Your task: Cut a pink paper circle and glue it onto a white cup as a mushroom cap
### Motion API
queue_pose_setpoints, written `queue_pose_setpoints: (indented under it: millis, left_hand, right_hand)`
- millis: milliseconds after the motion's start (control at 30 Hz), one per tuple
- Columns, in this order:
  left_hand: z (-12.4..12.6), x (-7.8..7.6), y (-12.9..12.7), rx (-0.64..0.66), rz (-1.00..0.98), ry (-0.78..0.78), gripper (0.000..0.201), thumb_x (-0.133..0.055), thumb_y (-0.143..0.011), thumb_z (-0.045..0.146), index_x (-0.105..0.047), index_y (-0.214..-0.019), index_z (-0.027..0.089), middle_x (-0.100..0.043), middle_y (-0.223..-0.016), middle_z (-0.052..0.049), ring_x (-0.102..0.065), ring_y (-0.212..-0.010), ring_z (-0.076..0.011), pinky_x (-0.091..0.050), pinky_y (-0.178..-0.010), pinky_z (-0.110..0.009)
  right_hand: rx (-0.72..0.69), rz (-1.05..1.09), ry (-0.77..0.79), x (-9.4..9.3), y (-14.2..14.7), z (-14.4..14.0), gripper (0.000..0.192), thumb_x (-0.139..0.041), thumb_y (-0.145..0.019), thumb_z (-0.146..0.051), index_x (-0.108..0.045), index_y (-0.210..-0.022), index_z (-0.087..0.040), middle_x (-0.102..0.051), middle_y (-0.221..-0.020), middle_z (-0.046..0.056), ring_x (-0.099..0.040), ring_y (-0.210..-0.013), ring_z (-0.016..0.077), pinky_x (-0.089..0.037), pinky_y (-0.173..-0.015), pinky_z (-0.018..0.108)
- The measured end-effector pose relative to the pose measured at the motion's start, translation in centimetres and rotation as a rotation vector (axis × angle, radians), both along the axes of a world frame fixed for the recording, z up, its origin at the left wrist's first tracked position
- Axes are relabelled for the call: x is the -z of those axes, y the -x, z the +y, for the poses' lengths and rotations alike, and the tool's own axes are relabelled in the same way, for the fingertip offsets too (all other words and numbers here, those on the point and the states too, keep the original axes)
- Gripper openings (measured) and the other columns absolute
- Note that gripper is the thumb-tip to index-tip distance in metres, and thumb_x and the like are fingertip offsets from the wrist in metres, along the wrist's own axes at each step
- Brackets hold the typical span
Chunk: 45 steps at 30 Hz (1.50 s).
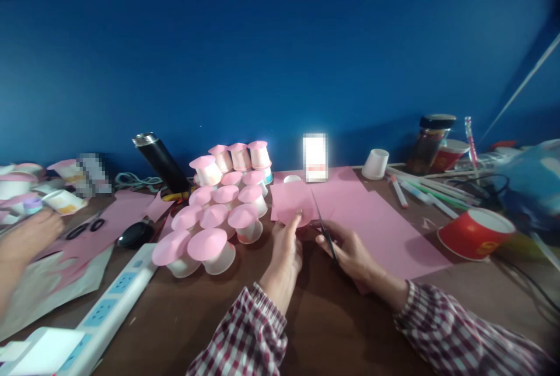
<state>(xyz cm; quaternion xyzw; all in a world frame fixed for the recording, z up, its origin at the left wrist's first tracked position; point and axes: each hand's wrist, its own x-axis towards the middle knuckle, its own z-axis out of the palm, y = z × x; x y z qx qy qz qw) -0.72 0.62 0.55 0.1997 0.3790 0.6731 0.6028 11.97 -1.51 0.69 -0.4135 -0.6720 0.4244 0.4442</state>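
Note:
My left hand [286, 248] pinches a piece of pink paper [291, 200], thumb on top and fingers underneath. In my right hand [350, 248] is a pair of scissors [322, 223], its blades pointing away from me at the right side of that paper. How far the blades are apart cannot be made out. Beneath and to the right lies a larger pink sheet [385, 224]. Left of my hands stand several upturned paper cups [219, 260], each topped with a pink paper cone [207, 243].
Another person's hand [30, 242] is at the far left, near more cups and black-handled scissors [85, 228]. A power strip [109, 306] runs along the left front. A black flask [160, 160] leans behind. Right are a red paper cup [472, 236], pens [399, 191] and a white cup [375, 164].

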Motion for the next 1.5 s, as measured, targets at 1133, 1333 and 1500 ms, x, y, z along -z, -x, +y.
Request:
queue_pose_setpoints:
  millis: [1133, 1333, 1500]
  left_hand:
    - [0.15, 0.6, 0.28, -0.001, 0.004, 0.021, 0.04, -0.076, -0.064, 0.03, -0.055, -0.095, 0.017, -0.068, -0.082, -0.004, -0.067, -0.071, -0.0177, -0.054, -0.065, -0.031]
    - [0.22, 0.92, 0.22, -0.018, 0.021, 0.024, 0.042, -0.077, -0.063, 0.029, -0.057, -0.097, 0.017, -0.07, -0.089, -0.006, -0.067, -0.076, -0.0173, -0.053, -0.07, -0.03]
    - [0.15, 0.7, 0.2, -0.018, 0.036, 0.047, 0.041, -0.078, -0.061, 0.031, -0.057, -0.093, 0.017, -0.069, -0.083, -0.004, -0.067, -0.072, -0.0168, -0.053, -0.065, -0.028]
  right_hand:
    - [-0.008, 0.046, 0.1, 0.4, -0.31, 0.37, 0.042, -0.059, -0.082, -0.046, -0.062, -0.112, -0.017, -0.07, -0.098, 0.009, -0.065, -0.086, 0.0219, -0.052, -0.074, 0.03]
    - [-0.022, 0.026, 0.076, 0.17, -0.27, 0.34, 0.042, -0.06, -0.081, -0.046, -0.062, -0.112, -0.018, -0.069, -0.105, 0.01, -0.064, -0.095, 0.0254, -0.052, -0.083, 0.036]
    - [-0.035, 0.041, 0.085, 0.12, -0.29, 0.37, 0.042, -0.061, -0.08, -0.046, -0.064, -0.111, -0.019, -0.07, -0.103, 0.009, -0.064, -0.094, 0.0252, -0.051, -0.084, 0.035]
